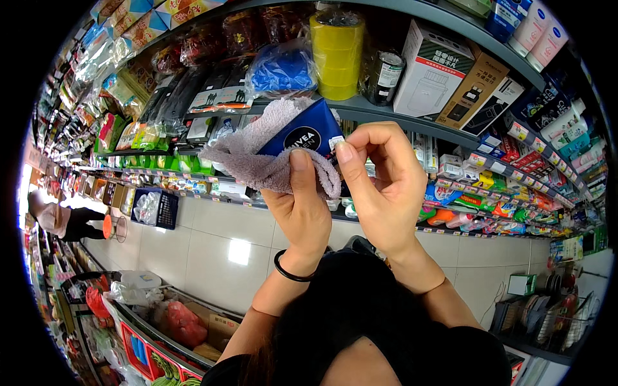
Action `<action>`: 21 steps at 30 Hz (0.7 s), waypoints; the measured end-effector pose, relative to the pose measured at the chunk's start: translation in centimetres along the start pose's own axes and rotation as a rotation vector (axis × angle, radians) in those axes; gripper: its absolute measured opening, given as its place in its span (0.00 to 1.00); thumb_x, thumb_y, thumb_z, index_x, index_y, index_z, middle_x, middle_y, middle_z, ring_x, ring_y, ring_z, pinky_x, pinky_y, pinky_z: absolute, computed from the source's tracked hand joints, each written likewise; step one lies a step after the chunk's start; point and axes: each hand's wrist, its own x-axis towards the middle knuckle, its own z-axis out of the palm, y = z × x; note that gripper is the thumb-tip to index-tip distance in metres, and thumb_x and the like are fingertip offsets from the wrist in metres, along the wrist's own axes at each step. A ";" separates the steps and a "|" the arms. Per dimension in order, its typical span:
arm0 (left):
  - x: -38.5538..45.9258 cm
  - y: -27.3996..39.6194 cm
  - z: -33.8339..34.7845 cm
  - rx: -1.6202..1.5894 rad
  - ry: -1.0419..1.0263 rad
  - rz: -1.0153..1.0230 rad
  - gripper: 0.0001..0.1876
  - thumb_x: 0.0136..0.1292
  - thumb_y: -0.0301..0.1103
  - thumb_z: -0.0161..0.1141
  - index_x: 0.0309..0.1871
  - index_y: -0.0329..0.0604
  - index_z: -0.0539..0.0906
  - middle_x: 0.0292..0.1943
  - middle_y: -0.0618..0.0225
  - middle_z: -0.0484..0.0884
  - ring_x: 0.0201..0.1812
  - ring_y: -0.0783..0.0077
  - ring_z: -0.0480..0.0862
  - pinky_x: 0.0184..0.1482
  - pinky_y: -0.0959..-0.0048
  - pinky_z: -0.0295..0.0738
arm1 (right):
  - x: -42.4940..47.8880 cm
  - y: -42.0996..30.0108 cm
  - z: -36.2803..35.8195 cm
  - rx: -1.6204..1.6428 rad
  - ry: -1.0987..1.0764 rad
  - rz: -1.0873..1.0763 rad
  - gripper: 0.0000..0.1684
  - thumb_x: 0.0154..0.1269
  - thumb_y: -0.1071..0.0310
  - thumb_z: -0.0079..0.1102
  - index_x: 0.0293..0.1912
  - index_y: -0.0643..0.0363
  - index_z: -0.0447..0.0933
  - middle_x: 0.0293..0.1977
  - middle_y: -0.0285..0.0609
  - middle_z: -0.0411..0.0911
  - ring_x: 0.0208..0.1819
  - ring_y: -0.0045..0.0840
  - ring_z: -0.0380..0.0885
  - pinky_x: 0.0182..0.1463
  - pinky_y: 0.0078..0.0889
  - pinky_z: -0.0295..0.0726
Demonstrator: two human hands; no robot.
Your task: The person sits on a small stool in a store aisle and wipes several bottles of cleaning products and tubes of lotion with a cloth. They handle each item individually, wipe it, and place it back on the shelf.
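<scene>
My left hand (304, 207) grips a greyish-lilac terry cloth (241, 159) together with a dark blue Nivea Men tube (309, 128), the thumb pressing the cloth's fold over the tube's lower part. The cloth wraps around the tube's left side and underside. At the tube's right corner, my right hand (386, 183) pinches the edge by a small white sticker (335, 141) between thumb and forefinger. Whether the fingertips hold the sticker or the tube itself cannot be told. Both hands are raised in front of a shop shelf (376, 110).
Yellow tape rolls (336, 58), a dark cylinder (385, 79) and a white box (429, 72) stand on the shelf just beyond my hands. A blue plastic crate (166, 210) is on the tiled floor. A person (63, 219) stands far left. Filled bins (159, 333) are at lower left.
</scene>
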 end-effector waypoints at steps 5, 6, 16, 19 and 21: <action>-0.2 -0.1 0.2 0.001 0.012 -0.008 0.07 0.77 0.29 0.56 0.53 0.42 0.74 0.44 0.75 0.79 0.43 0.87 0.75 0.45 0.83 0.73 | -0.1 0.2 0.0 -0.037 0.030 -0.037 0.06 0.70 0.79 0.62 0.44 0.65 0.74 0.39 0.33 0.73 0.39 0.12 0.70 0.45 0.16 0.73; -0.3 -0.1 0.1 -0.002 0.003 -0.010 0.07 0.77 0.29 0.56 0.53 0.42 0.74 0.44 0.75 0.79 0.42 0.87 0.75 0.45 0.83 0.73 | -0.2 0.2 0.1 -0.049 0.036 -0.045 0.06 0.70 0.80 0.62 0.44 0.65 0.74 0.38 0.33 0.73 0.39 0.12 0.70 0.45 0.16 0.73; -0.4 -0.3 0.4 0.013 0.015 -0.026 0.10 0.77 0.29 0.57 0.57 0.41 0.75 0.49 0.73 0.80 0.47 0.84 0.77 0.51 0.80 0.74 | -0.1 0.3 0.1 -0.093 0.064 -0.107 0.06 0.70 0.80 0.61 0.43 0.65 0.74 0.38 0.33 0.71 0.37 0.12 0.68 0.43 0.16 0.72; -0.4 -0.4 0.1 -0.033 -0.007 -0.018 0.12 0.77 0.29 0.57 0.59 0.40 0.75 0.50 0.71 0.80 0.49 0.83 0.78 0.54 0.79 0.74 | 0.0 0.3 0.1 -0.079 0.083 -0.120 0.07 0.67 0.80 0.63 0.42 0.65 0.74 0.36 0.35 0.72 0.34 0.14 0.67 0.40 0.17 0.71; -0.4 -0.5 0.2 -0.033 0.007 -0.045 0.11 0.77 0.29 0.57 0.59 0.40 0.75 0.50 0.72 0.80 0.49 0.83 0.77 0.54 0.79 0.74 | 0.3 0.6 0.2 -0.047 0.136 -0.148 0.09 0.61 0.80 0.67 0.39 0.63 0.75 0.33 0.37 0.74 0.29 0.17 0.67 0.35 0.21 0.69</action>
